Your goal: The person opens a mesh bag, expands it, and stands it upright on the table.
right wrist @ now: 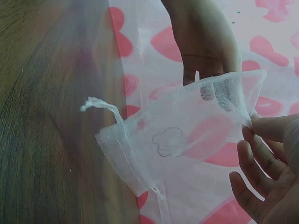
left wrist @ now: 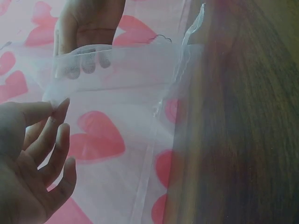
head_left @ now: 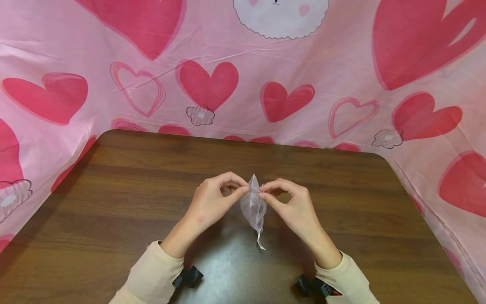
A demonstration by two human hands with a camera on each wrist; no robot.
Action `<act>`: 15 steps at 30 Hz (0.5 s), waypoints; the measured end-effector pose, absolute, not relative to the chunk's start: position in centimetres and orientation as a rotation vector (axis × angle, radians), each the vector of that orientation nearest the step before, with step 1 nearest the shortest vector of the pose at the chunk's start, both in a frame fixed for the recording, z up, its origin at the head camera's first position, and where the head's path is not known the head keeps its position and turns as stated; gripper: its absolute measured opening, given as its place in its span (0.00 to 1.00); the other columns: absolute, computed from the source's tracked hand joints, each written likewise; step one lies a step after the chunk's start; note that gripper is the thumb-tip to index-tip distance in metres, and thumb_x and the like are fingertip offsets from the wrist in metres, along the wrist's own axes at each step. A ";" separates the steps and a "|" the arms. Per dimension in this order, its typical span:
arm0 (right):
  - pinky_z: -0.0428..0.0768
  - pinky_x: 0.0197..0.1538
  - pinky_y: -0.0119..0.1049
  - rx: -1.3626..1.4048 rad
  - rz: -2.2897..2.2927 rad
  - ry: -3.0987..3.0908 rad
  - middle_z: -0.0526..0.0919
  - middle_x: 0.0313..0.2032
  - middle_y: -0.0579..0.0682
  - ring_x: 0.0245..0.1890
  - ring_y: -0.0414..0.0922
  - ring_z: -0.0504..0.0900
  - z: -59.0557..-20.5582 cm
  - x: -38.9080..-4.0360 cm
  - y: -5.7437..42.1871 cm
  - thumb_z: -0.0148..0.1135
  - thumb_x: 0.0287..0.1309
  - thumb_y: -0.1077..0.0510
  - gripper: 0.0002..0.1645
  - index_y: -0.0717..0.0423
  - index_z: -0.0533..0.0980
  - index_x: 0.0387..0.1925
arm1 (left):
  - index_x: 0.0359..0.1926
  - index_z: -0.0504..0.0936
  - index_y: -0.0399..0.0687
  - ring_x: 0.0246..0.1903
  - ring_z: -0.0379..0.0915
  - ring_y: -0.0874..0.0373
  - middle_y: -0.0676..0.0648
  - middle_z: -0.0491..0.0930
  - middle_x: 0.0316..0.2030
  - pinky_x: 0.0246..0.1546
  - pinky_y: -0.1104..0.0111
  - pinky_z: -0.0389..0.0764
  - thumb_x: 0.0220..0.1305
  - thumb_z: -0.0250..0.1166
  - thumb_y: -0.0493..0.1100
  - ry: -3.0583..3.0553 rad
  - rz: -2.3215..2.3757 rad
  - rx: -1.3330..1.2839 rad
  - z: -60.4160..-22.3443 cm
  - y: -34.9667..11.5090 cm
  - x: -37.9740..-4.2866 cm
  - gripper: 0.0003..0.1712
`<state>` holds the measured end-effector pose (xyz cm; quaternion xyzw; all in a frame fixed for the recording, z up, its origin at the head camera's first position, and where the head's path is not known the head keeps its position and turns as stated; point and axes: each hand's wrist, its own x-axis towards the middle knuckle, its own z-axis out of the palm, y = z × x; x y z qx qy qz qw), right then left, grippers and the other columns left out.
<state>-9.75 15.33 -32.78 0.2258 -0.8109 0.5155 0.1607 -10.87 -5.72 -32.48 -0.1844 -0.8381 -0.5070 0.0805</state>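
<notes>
Starting at the left: pink cloth with red hearts [head_left: 45, 99] runs up that side and carries on round the back of the dark wood tabletop [head_left: 133, 190]. Then comes a cream sleeve [head_left: 149, 274] with a little black gadget [head_left: 193, 276] at the cuff, and the left hand [head_left: 214, 198], its grip pinching one side of a see-through mesh bag [head_left: 251, 207] between thumb and forefinger. The bag's in the middle, held up over the tabletop between both hands — super sheer, you can see fingers through it in the wrist views. Its white drawstring [head_left: 260, 241] dangles at the end nearest the person, pinch points up near the other end. On the right, the right hand [head_left: 294, 204] has the matching thumb-and-finger grip on the bag's other side — then another black gadget and cream sleeve.
</notes>
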 end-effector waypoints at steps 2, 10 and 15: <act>0.78 0.41 0.36 0.644 1.469 -2.324 0.86 0.31 0.42 0.33 0.41 0.81 -32.8 -9.8 15.3 0.74 0.52 0.66 0.08 0.54 0.85 0.35 | 0.35 0.86 0.56 0.29 0.78 0.67 0.62 0.83 0.28 0.35 0.62 0.79 0.61 0.72 0.44 -2.496 -1.517 -0.556 -32.5 -5.7 -10.9 0.02; 0.78 0.42 0.37 0.593 1.473 -2.400 0.86 0.34 0.42 0.34 0.41 0.82 -32.8 -9.7 15.4 0.72 0.57 0.61 0.08 0.53 0.86 0.40 | 0.35 0.86 0.56 0.28 0.76 0.69 0.63 0.82 0.27 0.33 0.68 0.76 0.57 0.75 0.42 -2.453 -1.520 -0.579 -32.6 -5.6 -10.9 0.06; 0.79 0.42 0.39 0.594 1.457 -2.431 0.86 0.35 0.41 0.35 0.40 0.82 -32.8 -9.6 15.4 0.72 0.57 0.60 0.08 0.53 0.86 0.40 | 0.35 0.85 0.56 0.27 0.76 0.69 0.63 0.81 0.26 0.33 0.68 0.76 0.56 0.76 0.42 -2.463 -1.495 -0.607 -32.6 -5.6 -10.8 0.08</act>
